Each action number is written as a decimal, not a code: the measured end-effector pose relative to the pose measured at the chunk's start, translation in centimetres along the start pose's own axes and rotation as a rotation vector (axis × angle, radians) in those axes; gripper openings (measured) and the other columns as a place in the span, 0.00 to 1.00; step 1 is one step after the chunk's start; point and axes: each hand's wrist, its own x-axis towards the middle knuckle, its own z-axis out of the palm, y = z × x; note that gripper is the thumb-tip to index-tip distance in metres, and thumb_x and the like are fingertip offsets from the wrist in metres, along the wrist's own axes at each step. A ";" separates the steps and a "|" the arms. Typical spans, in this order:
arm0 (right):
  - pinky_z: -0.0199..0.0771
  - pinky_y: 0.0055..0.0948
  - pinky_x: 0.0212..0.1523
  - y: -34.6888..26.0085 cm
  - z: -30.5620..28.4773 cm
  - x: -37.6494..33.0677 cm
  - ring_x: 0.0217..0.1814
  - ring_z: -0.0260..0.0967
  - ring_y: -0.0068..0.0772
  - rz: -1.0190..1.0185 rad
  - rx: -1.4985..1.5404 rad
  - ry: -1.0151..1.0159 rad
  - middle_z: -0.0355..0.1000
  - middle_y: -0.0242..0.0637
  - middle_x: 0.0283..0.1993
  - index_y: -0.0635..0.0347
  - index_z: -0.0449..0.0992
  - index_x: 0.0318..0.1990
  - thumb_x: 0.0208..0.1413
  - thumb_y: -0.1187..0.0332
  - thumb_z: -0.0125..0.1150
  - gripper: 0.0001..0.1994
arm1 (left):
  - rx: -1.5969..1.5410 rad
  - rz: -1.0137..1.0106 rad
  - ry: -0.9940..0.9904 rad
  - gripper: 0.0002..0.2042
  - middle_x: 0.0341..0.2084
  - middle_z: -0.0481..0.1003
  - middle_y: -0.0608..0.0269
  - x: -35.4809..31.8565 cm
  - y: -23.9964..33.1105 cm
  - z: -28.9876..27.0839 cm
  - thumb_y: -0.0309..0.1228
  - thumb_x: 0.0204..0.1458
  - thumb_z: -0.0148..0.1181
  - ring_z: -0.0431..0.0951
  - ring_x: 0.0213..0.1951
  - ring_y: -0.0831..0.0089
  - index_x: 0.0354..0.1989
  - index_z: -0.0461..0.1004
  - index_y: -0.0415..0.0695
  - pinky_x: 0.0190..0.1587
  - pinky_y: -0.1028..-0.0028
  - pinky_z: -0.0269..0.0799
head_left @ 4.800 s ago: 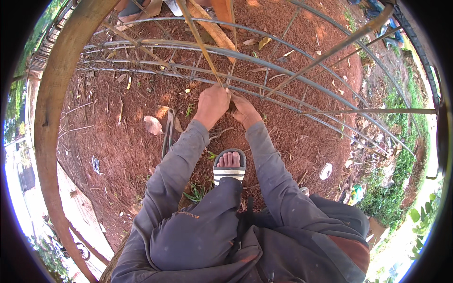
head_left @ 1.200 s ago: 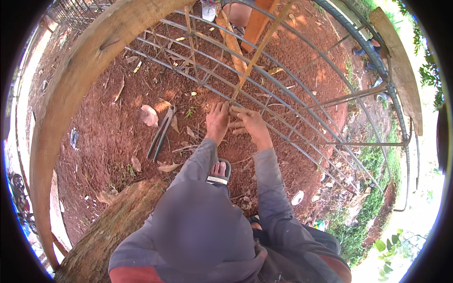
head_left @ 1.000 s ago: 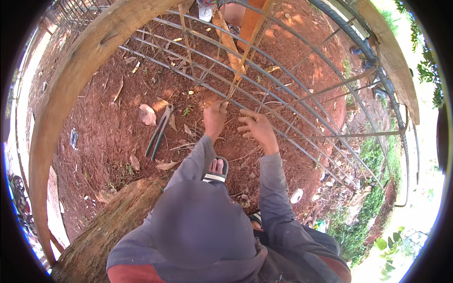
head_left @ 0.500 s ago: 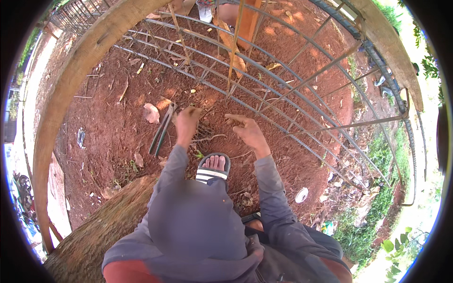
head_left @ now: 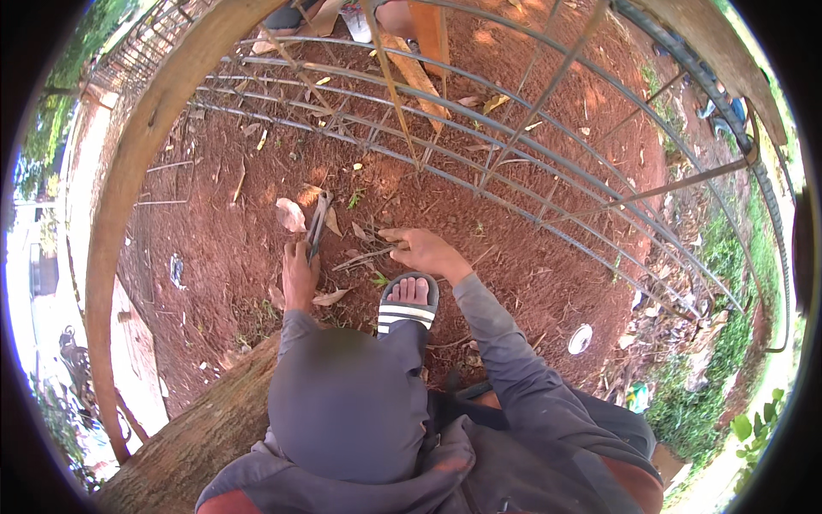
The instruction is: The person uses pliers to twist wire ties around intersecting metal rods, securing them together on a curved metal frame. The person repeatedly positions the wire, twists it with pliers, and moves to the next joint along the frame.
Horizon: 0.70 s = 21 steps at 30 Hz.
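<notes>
My left hand (head_left: 301, 274) is closed around the handles of a pair of pincers (head_left: 318, 221), whose jaws point away from me on the red soil. To its right, my right hand (head_left: 426, 254) pinches a few thin wires (head_left: 366, 258) that stick out leftward from its fingers. The forefinger reaches out over them. Just beyond both hands runs a long cage of steel reinforcing bars (head_left: 479, 184) with cross ties. My foot in a striped sandal (head_left: 407, 310) is planted between my arms.
Curved-looking timber beams (head_left: 128, 171) frame the left and upper right. A thick log (head_left: 214, 403) lies at lower left. Dry leaves (head_left: 290, 216) and a white round lid (head_left: 580, 339) dot the soil. Another person's leg (head_left: 396, 21) shows beyond the bars, beside an orange-brown board (head_left: 430, 38).
My left hand has moved left and nearer to me, from the wires to the pincers lying on the soil, and has taken hold of their handles. My right hand has shifted slightly left.
</notes>
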 end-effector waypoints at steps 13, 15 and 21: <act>0.72 0.36 0.53 0.0 4.1 2.1 0.48 0.78 0.41 -0.056 0.324 0.143 0.79 0.47 0.47 0.54 0.73 0.62 0.61 0.58 0.59 0.23 | -1.521 -0.655 -0.261 0.19 0.45 0.75 0.47 -2.8 6.7 -5.6 0.14 0.44 0.47 0.79 0.47 0.60 0.47 0.72 0.35 0.45 0.65 0.80; 0.73 0.33 0.51 -0.9 4.6 2.6 0.46 0.78 0.34 -0.018 0.592 0.169 0.79 0.45 0.45 0.55 0.73 0.62 0.62 0.57 0.59 0.23 | -1.492 -0.595 -0.405 0.22 0.49 0.75 0.46 -3.0 8.3 -5.2 0.13 0.42 0.47 0.78 0.52 0.58 0.50 0.72 0.34 0.50 0.63 0.79; 0.74 0.30 0.41 0.7 3.1 2.6 0.38 0.78 0.30 0.169 0.505 0.371 0.79 0.41 0.46 0.61 0.75 0.59 0.63 0.62 0.60 0.20 | -1.280 -0.493 -0.829 0.29 0.54 0.74 0.51 0.0 11.6 -4.5 0.16 0.41 0.44 0.78 0.54 0.61 0.57 0.73 0.35 0.54 0.67 0.75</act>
